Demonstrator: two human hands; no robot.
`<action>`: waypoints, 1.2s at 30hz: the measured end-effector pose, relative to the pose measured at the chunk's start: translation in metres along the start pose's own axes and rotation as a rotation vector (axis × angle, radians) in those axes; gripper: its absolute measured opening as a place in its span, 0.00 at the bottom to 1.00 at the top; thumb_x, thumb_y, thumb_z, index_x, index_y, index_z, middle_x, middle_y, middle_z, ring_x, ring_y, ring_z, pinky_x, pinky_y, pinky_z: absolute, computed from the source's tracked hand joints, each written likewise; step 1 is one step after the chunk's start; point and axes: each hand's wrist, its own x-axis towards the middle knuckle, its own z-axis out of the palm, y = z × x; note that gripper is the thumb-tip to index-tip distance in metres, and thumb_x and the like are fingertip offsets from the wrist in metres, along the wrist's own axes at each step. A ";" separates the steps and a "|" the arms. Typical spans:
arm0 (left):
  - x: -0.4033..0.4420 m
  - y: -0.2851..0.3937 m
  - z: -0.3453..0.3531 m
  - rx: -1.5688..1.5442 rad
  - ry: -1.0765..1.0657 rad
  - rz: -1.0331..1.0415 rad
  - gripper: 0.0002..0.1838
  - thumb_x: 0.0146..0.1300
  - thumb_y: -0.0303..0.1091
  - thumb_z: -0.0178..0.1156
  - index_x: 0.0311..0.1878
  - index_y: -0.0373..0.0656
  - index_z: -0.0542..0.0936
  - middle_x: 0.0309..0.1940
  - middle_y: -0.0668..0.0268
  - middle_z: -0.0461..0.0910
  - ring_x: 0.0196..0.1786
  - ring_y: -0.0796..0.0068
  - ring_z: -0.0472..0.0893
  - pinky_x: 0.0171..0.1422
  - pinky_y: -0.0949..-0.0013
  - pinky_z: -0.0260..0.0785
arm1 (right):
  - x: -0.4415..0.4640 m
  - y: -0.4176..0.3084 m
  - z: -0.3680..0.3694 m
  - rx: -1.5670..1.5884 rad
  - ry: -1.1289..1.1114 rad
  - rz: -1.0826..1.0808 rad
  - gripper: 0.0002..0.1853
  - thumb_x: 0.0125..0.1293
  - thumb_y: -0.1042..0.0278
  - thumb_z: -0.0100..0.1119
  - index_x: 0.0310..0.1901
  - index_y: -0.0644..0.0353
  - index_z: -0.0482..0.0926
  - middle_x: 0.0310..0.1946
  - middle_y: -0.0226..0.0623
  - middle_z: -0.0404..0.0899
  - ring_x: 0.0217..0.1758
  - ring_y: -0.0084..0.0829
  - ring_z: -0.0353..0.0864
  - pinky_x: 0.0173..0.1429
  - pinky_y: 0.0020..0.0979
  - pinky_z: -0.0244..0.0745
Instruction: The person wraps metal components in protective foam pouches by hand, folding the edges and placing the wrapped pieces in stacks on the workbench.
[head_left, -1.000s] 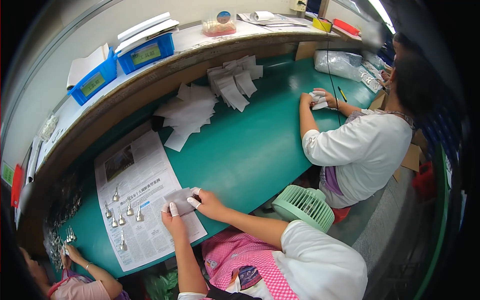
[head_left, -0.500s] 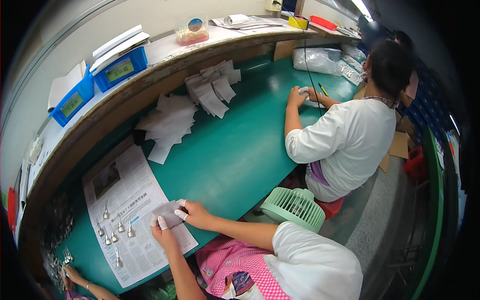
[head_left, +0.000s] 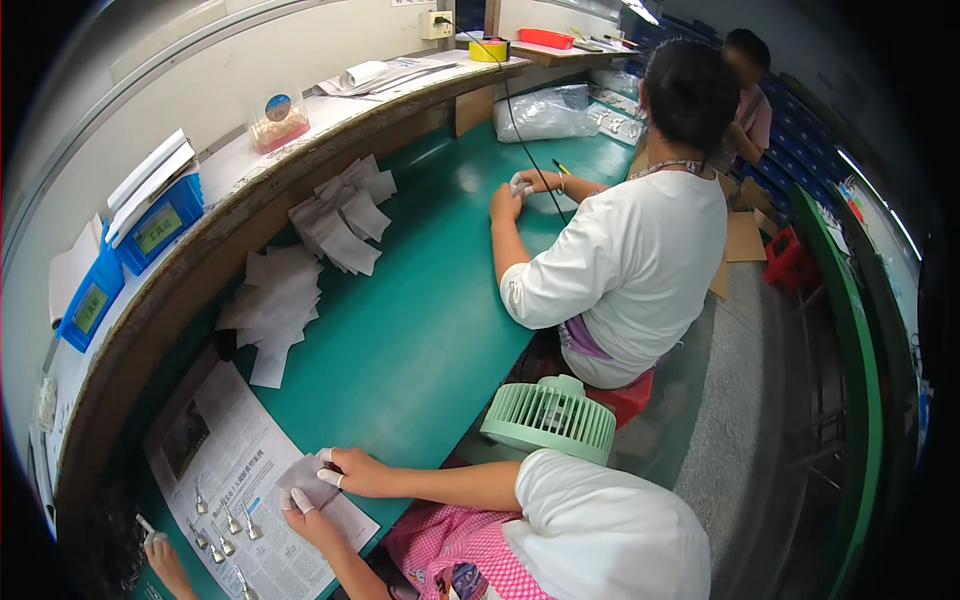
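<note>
My left hand [head_left: 308,512], with white finger cots, is closed on the lower edge of a thin whitish paper sheet [head_left: 312,482]. My right hand [head_left: 352,472], also in finger cots, pinches the same sheet at its upper right corner. Anything wrapped in the sheet is hidden. Both hands are just above a printed newspaper [head_left: 270,540] spread on the green table. Left of my hands, several silver metal pieces [head_left: 252,523], each with a thin stem and a wider end, lie on the newspaper.
Loose white paper sheets [head_left: 275,310] lie farther up the table [head_left: 400,370]. A co-worker's hand [head_left: 165,560] is at the lower left. Another person in white [head_left: 630,250] sits to the right, beyond a green fan [head_left: 550,420]. Blue bins [head_left: 160,225] stand on the shelf.
The view has turned rightward, so the scene sits farther left. Both my hands still hold the sheet. The co-worker's hand at lower left has shifted and now holds a pale, slim piece.
</note>
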 end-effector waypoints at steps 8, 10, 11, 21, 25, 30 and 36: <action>0.003 -0.007 -0.001 -0.108 -0.027 -0.029 0.12 0.71 0.31 0.49 0.48 0.31 0.75 0.45 0.58 0.79 0.45 0.73 0.77 0.53 0.70 0.70 | 0.000 0.001 -0.001 0.001 0.002 -0.013 0.16 0.66 0.63 0.56 0.49 0.67 0.73 0.35 0.50 0.78 0.38 0.46 0.79 0.43 0.39 0.73; 0.001 -0.003 0.002 -0.116 -0.040 -0.014 0.12 0.71 0.31 0.49 0.49 0.31 0.74 0.45 0.58 0.79 0.45 0.73 0.77 0.53 0.70 0.70 | -0.001 0.001 -0.001 0.000 0.014 0.004 0.16 0.66 0.63 0.56 0.48 0.67 0.73 0.35 0.50 0.79 0.37 0.46 0.80 0.43 0.39 0.73; 0.001 -0.002 0.003 -0.074 -0.047 0.006 0.12 0.71 0.31 0.49 0.49 0.31 0.74 0.45 0.58 0.79 0.46 0.73 0.77 0.53 0.70 0.70 | -0.001 0.003 -0.001 0.013 0.030 0.008 0.16 0.66 0.63 0.56 0.48 0.67 0.73 0.35 0.50 0.79 0.37 0.45 0.80 0.43 0.39 0.73; 0.003 -0.015 -0.002 -0.151 -0.007 0.013 0.11 0.71 0.29 0.50 0.50 0.33 0.74 0.44 0.61 0.78 0.44 0.75 0.77 0.51 0.72 0.70 | 0.000 0.000 0.002 0.017 0.016 0.042 0.14 0.65 0.64 0.58 0.44 0.67 0.73 0.29 0.46 0.77 0.31 0.40 0.78 0.37 0.37 0.72; 0.001 -0.010 -0.001 -0.148 -0.008 0.006 0.10 0.71 0.30 0.50 0.49 0.33 0.74 0.44 0.61 0.78 0.44 0.75 0.77 0.51 0.71 0.70 | 0.000 0.003 0.003 0.005 0.036 0.004 0.13 0.65 0.64 0.58 0.43 0.66 0.74 0.29 0.45 0.77 0.31 0.38 0.78 0.37 0.36 0.72; 0.001 -0.010 0.000 -0.181 -0.013 0.014 0.10 0.70 0.29 0.51 0.49 0.33 0.74 0.44 0.61 0.78 0.45 0.75 0.77 0.52 0.72 0.70 | 0.000 0.001 0.005 0.022 0.039 0.033 0.11 0.65 0.65 0.58 0.41 0.65 0.73 0.27 0.43 0.76 0.29 0.35 0.76 0.35 0.34 0.71; 0.002 -0.017 -0.003 -0.150 -0.011 0.019 0.09 0.69 0.28 0.53 0.48 0.34 0.74 0.43 0.62 0.78 0.45 0.77 0.76 0.52 0.73 0.70 | 0.001 -0.006 -0.001 0.018 -0.042 0.110 0.12 0.65 0.64 0.57 0.42 0.65 0.73 0.28 0.46 0.77 0.30 0.41 0.78 0.36 0.38 0.71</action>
